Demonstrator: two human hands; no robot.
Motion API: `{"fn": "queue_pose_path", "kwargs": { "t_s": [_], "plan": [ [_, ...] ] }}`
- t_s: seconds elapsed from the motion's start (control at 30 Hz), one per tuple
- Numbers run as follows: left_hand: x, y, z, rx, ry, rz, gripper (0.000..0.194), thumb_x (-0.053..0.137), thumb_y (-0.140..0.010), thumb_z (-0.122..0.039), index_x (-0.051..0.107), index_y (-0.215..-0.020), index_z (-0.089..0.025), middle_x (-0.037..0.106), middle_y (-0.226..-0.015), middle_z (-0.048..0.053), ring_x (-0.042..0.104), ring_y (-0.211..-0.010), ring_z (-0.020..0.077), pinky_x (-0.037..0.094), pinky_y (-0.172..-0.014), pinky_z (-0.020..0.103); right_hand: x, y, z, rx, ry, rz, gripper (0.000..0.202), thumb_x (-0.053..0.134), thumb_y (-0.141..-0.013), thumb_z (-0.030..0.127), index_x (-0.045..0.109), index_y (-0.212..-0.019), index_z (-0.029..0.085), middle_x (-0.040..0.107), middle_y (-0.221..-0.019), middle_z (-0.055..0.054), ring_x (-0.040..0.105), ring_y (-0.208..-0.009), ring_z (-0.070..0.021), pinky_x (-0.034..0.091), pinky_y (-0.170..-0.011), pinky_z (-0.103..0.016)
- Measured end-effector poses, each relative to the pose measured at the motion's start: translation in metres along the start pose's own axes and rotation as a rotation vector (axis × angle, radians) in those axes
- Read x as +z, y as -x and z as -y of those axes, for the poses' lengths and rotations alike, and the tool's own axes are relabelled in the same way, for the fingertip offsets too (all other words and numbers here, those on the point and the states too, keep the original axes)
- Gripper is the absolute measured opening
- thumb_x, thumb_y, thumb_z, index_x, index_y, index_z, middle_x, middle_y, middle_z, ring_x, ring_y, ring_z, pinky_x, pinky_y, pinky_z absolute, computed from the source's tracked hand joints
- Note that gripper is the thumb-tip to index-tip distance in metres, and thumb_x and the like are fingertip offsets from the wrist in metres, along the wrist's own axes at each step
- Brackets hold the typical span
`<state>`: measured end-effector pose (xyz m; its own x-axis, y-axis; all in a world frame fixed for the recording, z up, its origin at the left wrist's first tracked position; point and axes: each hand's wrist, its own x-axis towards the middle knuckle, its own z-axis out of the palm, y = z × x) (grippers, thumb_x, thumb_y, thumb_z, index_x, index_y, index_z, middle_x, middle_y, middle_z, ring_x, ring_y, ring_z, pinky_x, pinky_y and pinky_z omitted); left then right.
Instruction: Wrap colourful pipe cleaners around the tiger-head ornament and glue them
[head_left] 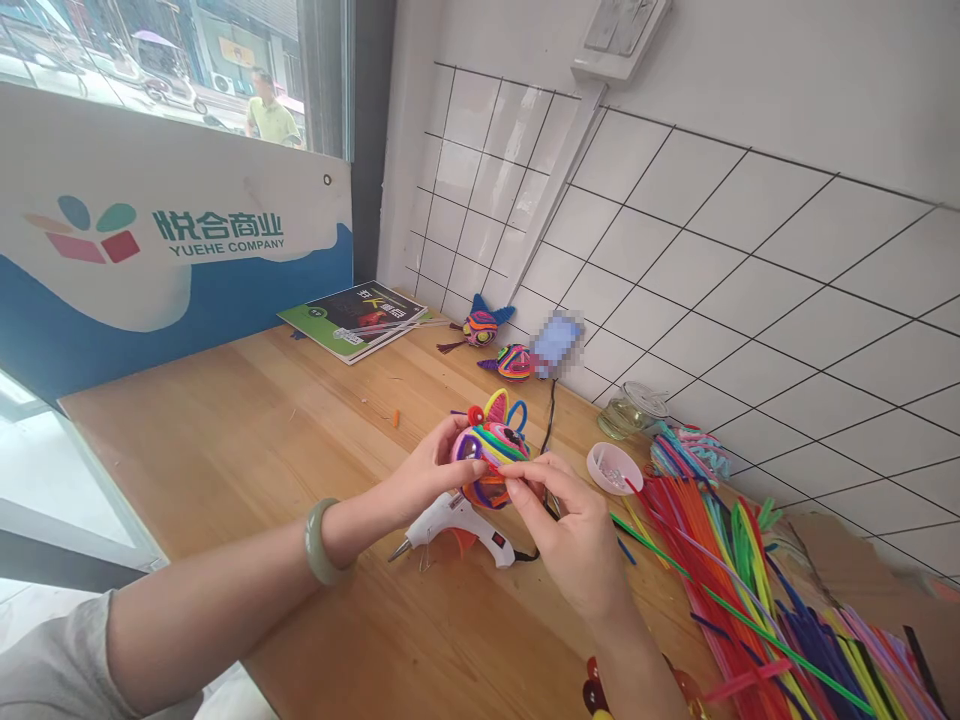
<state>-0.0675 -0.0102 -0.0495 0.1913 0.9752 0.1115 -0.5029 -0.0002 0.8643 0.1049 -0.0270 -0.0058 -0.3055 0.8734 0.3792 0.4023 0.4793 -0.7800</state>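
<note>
My left hand [435,465] is closed around a ball-shaped craft figure [504,440] wound with colourful pipe cleaners, which has a pink and yellow ear and a blue loop on top. My right hand [570,520] pinches thumb and forefinger together at the figure's near right side. A small red bit shows at those fingertips, too small to make out clearly. Below the figure, a white hot glue gun [491,538] lies on the wooden table [360,620], its nozzle pointing left. My hands cover part of the figure and of the glue gun.
Two finished-looking figures [484,325] and a blurred phone [556,343] are by the tiled wall. Books [352,320] lie at the back left. A pink bowl [613,468], a glass jar [630,410] and many loose pipe cleaners [742,580] occupy the right side.
</note>
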Motion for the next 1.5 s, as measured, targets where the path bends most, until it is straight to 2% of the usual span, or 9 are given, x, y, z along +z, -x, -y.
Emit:
{"fn": "queue_pose_path", "kwargs": {
  "t_s": [0.23,0.47,0.63,0.9,1.13,1.5],
  "plan": [
    [0.0001,0.0003,-0.0013,-0.014,0.021,-0.004,0.054,0.081,-0.07,-0.033,0.054,-0.114,-0.017,0.067,-0.113,0.01,0.062,-0.104,0.0246,0.049,-0.09,0.038,-0.0002,0.0013,-0.0028,-0.156,0.101,0.006,0.023,0.054,-0.094,0.017,0.074,-0.101,0.026,0.058,-0.081,-0.001,0.058,-0.075,-0.0142,0.048,-0.067,-0.027],
    [-0.0003,-0.0009,-0.0002,0.003,0.07,0.001,0.05,0.081,-0.07,-0.03,0.055,-0.111,-0.018,0.068,-0.108,0.007,0.064,-0.099,0.023,0.05,-0.088,0.036,0.0001,-0.0008,-0.0052,-0.228,0.106,0.011,0.027,0.053,-0.094,0.014,0.073,-0.106,0.027,0.056,-0.079,0.0,0.057,-0.072,-0.0133,0.047,-0.063,-0.026],
    [0.0001,0.0,0.0003,-0.011,0.089,-0.005,0.048,0.08,-0.072,-0.029,0.055,-0.112,-0.019,0.069,-0.102,0.005,0.066,-0.09,0.0204,0.049,-0.089,0.037,0.0002,0.0004,-0.0072,-0.304,0.255,0.008,0.028,0.05,-0.096,0.015,0.072,-0.111,0.025,0.058,-0.078,-0.002,0.056,-0.073,-0.015,0.046,-0.065,-0.03],
    [-0.0001,0.0014,0.001,-0.035,0.116,0.013,0.043,0.077,-0.073,-0.026,0.057,-0.11,-0.018,0.069,-0.106,0.007,0.065,-0.095,0.0219,0.049,-0.086,0.035,0.0002,-0.0007,-0.0033,-0.483,0.441,-0.038,0.027,0.052,-0.094,0.008,0.071,-0.11,0.019,0.061,-0.074,-0.003,0.055,-0.071,-0.0163,0.044,-0.065,-0.032],
    [-0.0014,0.0015,0.0018,-0.036,0.128,0.037,0.044,0.078,-0.073,-0.028,0.056,-0.111,-0.018,0.07,-0.107,0.008,0.066,-0.094,0.0228,0.049,-0.086,0.036,0.0,-0.0013,-0.0031,-0.511,0.489,-0.051,0.025,0.053,-0.093,0.006,0.071,-0.108,0.017,0.062,-0.073,-0.004,0.055,-0.07,-0.0168,0.043,-0.065,-0.032],
    [0.0039,0.0025,0.0005,-0.041,0.128,-0.001,0.039,0.077,-0.077,-0.032,0.058,-0.108,-0.017,0.07,-0.099,0.006,0.066,-0.089,0.0204,0.048,-0.084,0.034,0.0013,-0.0015,-0.0067,-0.554,0.535,-0.044,0.028,0.049,-0.094,0.007,0.07,-0.11,0.018,0.061,-0.069,-0.002,0.052,-0.065,-0.0151,0.04,-0.064,-0.032]
  ]
}}
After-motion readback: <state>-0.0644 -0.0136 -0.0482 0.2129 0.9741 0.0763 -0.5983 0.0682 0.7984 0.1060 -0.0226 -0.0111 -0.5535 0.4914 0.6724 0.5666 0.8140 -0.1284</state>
